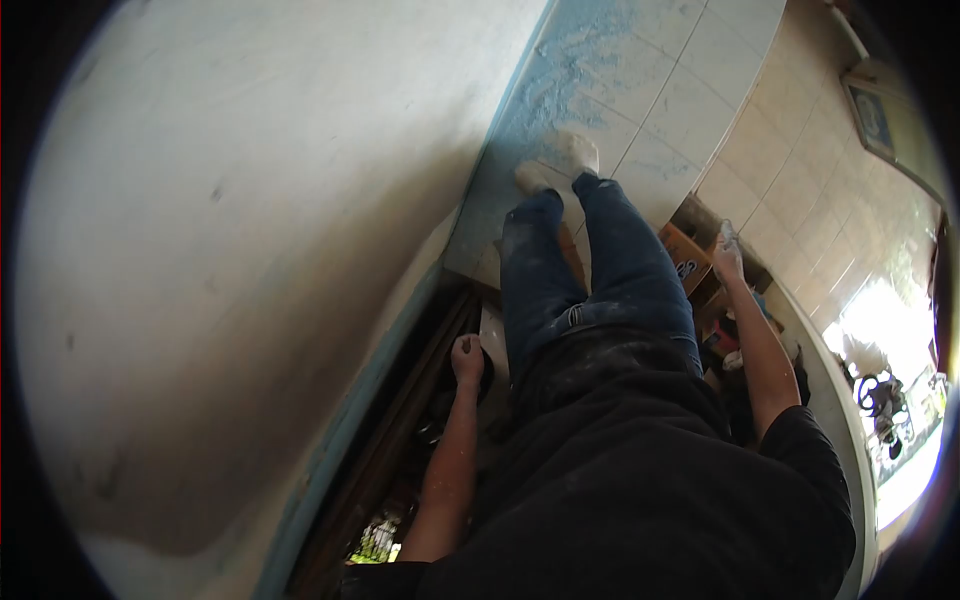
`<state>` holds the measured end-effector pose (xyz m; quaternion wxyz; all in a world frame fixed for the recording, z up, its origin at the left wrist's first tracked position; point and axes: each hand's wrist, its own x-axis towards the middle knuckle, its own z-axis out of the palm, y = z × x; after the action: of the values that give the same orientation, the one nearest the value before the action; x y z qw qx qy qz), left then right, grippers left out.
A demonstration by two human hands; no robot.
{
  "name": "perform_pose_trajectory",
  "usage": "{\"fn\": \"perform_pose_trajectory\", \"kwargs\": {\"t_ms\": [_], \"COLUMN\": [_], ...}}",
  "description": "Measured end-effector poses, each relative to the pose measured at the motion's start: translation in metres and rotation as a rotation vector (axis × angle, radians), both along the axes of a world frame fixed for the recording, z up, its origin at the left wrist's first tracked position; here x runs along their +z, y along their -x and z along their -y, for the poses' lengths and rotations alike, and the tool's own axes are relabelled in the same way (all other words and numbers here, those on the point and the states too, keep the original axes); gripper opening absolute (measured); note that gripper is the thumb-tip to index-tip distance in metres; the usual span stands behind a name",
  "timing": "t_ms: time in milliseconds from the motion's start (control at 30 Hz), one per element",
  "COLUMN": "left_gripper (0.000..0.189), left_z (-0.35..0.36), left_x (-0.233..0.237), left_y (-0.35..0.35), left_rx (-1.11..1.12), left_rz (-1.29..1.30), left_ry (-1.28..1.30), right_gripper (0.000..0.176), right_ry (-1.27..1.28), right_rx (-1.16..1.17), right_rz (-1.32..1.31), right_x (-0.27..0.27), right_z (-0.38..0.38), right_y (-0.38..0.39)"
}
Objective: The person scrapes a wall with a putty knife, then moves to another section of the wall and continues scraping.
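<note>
My left hand (467,358) hangs low beside my left leg, its fingers curled closed; anything inside them is too small to tell. Out to the right, my right hand (728,255) is raised near a cardboard box (686,262), fingers together around something pale grey that I cannot make out. Both hands are apart from the white wall (250,220). My feet, in dusty pale coverings, rest on a tiled surface (650,110) smeared with blue-white powder. White dust marks my jeans (630,250) and dark shirt.
A blue edge (330,440) runs along the foot of the wall. Dark long pieces (400,410) lie below on the left. Mixed items fill the space under my right arm. A framed panel (890,125) and a bright opening (890,320) are at the far right.
</note>
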<state>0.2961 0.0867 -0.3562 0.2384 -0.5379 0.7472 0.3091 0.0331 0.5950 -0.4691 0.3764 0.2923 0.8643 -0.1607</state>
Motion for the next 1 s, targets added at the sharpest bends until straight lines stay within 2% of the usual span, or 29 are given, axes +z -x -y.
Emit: {"fn": "perform_pose_trajectory", "kwargs": {"t_ms": [33,100,300,333,433,467,500,567,633,667,700,767,833,933,1000], "left_gripper": [0.025,0.024,0.025,0.025,0.023,0.02,0.019,0.018,0.018,0.02,0.022,0.02,0.022,0.026,0.027], "left_z": [-0.007,-0.021,-0.066,-0.073,-0.085,-0.088,-0.095,-0.102,-0.114,-0.116,-0.12,-0.132,-0.146,-0.16,-0.171], "left_x": [0.003,0.006,0.021,0.024,0.022,0.02,0.029,0.06,0.088,0.09,0.092,0.128,0.159,0.18,0.182], "left_y": [-0.008,-0.015,0.004,0.006,-0.001,-0.012,-0.026,-0.037,-0.063,-0.078,-0.091,-0.089,-0.092,-0.089,-0.088], "left_rx": [0.05,0.148,0.264,0.297,0.22,0.265,0.226,0.13,0.093,0.022,-0.054,-0.162,-0.242,-0.312,-0.302], "left_rz": [0.02,-0.049,-0.338,-0.39,-0.577,-0.601,-0.597,-0.609,-0.418,-0.401,-0.387,-0.378,-0.353,-0.301,-0.315], "left_ry": [-0.035,-0.133,-0.227,-0.25,-0.169,-0.199,-0.176,-0.115,-0.252,-0.353,-0.45,-0.561,-0.687,-0.906,-0.968], "right_gripper": [0.065,0.073,0.067,0.065,0.063,0.059,0.056,0.051,0.042,0.041,0.039,0.033,0.034,0.038,0.041], "right_ry": [0.011,0.075,0.192,0.243,0.167,0.114,0.063,0.115,0.069,0.072,0.074,0.082,0.097,0.088,0.177], "right_rx": [0.04,0.015,0.101,0.153,0.326,0.406,0.485,0.672,0.847,0.839,0.827,0.828,0.971,1.215,1.256], "right_rz": [-0.125,-0.185,-0.184,-0.278,-0.104,-0.061,-0.019,0.024,-0.108,0.02,0.142,0.358,0.553,0.582,0.622], "right_x": [0.006,-0.001,0.06,0.064,0.086,0.1,0.12,0.115,0.115,0.126,0.16,0.205,0.257,0.283,0.305], "right_z": [0.009,0.015,0.045,0.04,0.023,0.019,0.02,-0.011,-0.043,-0.041,-0.026,-0.01,0.017,0.027,0.042], "right_y": [0.007,0.02,0.045,0.04,0.041,0.045,0.044,0.044,0.038,0.043,0.048,0.057,0.058,0.061,0.065]}}
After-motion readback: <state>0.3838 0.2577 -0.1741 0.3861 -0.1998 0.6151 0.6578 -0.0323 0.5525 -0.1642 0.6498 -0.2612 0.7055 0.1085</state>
